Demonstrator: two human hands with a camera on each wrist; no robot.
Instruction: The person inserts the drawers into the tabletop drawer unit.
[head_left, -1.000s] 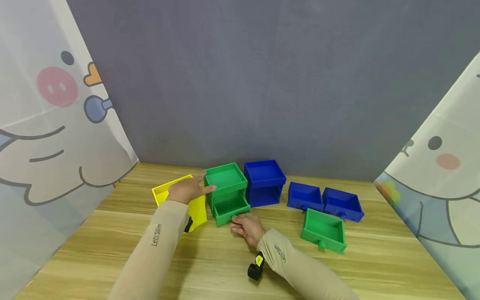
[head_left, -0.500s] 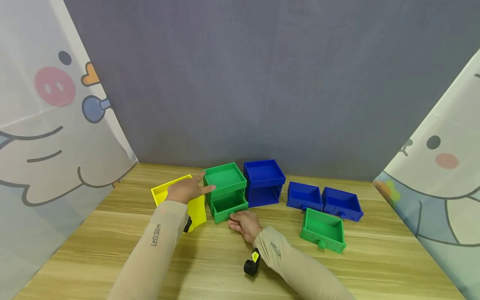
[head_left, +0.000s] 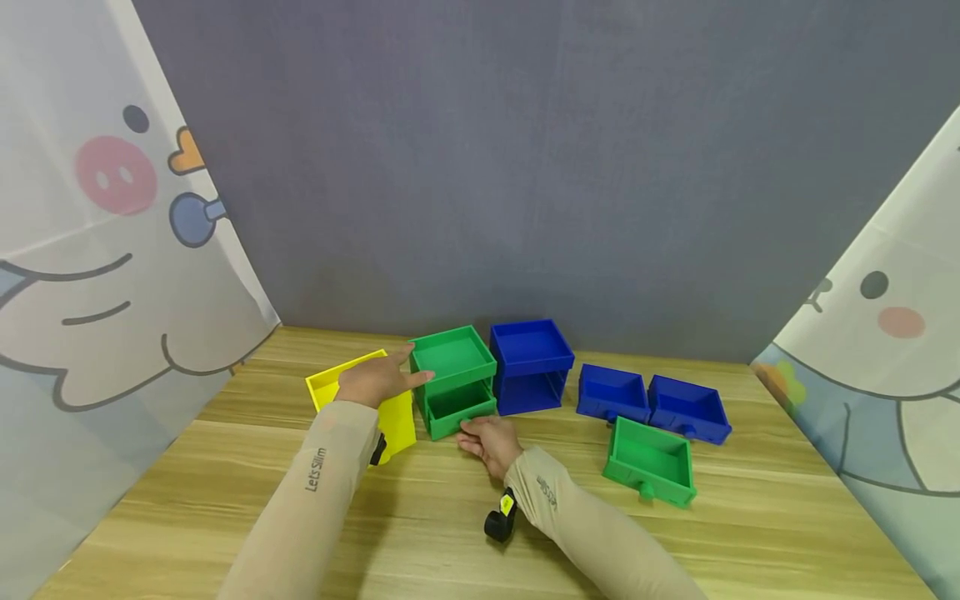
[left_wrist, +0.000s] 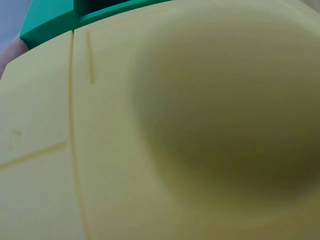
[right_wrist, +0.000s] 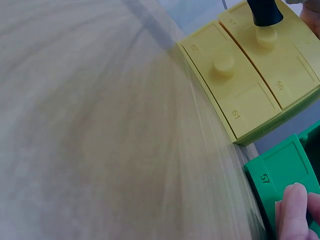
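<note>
In the head view, my right hand [head_left: 490,442] pinches the front of a green drawer [head_left: 461,407] that sits partly out of the lower slot of the green cabinet [head_left: 453,354]; its knob is hidden by my fingers. The right wrist view shows the fingertips [right_wrist: 296,200] on the green drawer front [right_wrist: 277,172]. My left hand [head_left: 372,381] lies over the yellow cabinet [head_left: 397,421], with index finger and thumb stretched toward the green cabinet's left side and front, seemingly touching it. The yellow cabinet's two drawer fronts [right_wrist: 225,75] are in place.
A blue cabinet [head_left: 530,358] with open slots stands right of the green one. Further right lie two blue drawers [head_left: 611,390] and a loose green drawer [head_left: 651,454] on the wooden table [head_left: 420,533]. A grey cloth wall [head_left: 510,183] rises behind.
The green drawer has slid further into the green cabinet, with my right hand moving forward along with it. My left hand stays where it was.
</note>
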